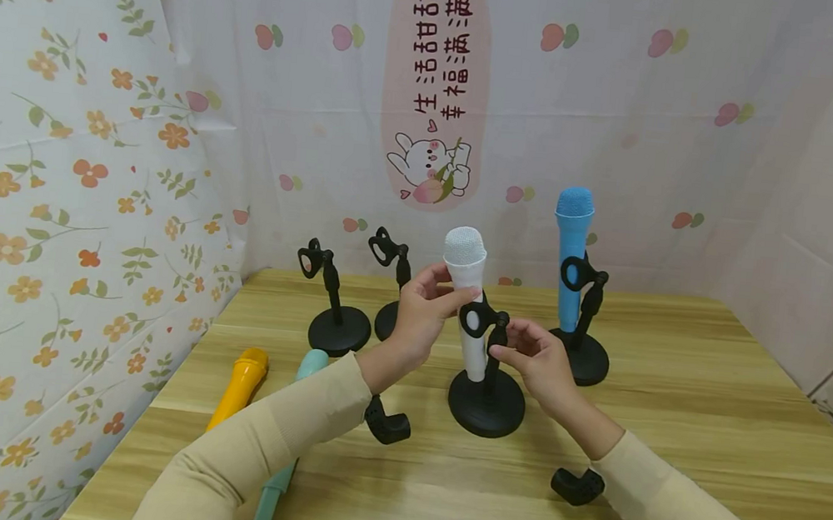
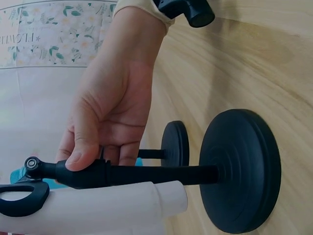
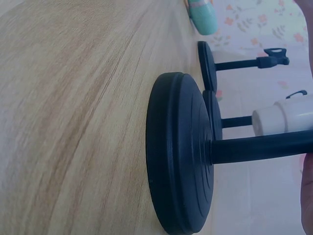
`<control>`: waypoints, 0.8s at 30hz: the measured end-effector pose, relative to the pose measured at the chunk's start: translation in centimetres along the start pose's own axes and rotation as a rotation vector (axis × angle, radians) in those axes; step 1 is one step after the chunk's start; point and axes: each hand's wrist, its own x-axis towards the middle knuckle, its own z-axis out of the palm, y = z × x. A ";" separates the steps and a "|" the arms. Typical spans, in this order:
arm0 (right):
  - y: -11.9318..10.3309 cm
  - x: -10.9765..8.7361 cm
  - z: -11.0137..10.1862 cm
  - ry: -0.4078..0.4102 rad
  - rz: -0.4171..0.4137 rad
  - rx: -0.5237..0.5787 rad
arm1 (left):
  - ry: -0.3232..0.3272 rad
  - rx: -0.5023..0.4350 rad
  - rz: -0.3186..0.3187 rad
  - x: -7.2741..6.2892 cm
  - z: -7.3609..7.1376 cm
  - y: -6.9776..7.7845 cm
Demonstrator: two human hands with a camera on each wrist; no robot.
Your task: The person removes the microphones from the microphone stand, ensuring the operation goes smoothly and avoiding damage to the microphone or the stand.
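Observation:
My left hand (image 1: 422,311) grips a white microphone (image 1: 466,252) just below its mesh head, thumb across the front. The microphone stands nearly upright, its tail close above the round base of a black desktop stand (image 1: 487,405). In the head view the stand's clip ring overlaps the microphone's handle, with white showing through it. My right hand (image 1: 538,364) pinches the stand's pole below the clip. The left wrist view shows the right thumb (image 2: 83,142) on the pole, the white handle (image 2: 112,205) alongside. In the right wrist view, the stand's base (image 3: 181,152) sits flat on the table.
A blue microphone (image 1: 574,225) stands at a second stand (image 1: 583,360) at back right. Two stands with bare clips (image 1: 337,332) (image 1: 384,320) are at back left. An orange microphone (image 1: 242,381) and a mint-green microphone (image 1: 275,489) lie on the wooden table (image 1: 468,508), partly behind the left sleeve.

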 end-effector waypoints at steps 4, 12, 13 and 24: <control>0.0 0.0 0.0 0.000 -0.009 0.005 | -0.008 0.002 0.002 0.0 -0.1 0.2; 0.0 -0.1 0.0 0.003 -0.006 0.002 | -0.023 0.002 -0.005 0.2 -0.3 0.3; 0.0 -0.1 0.0 0.002 -0.005 0.003 | -0.023 0.001 -0.004 0.2 -0.3 0.3; 0.4 0.0 0.0 -0.002 -0.036 0.000 | -0.025 -0.021 0.011 0.4 -0.4 0.7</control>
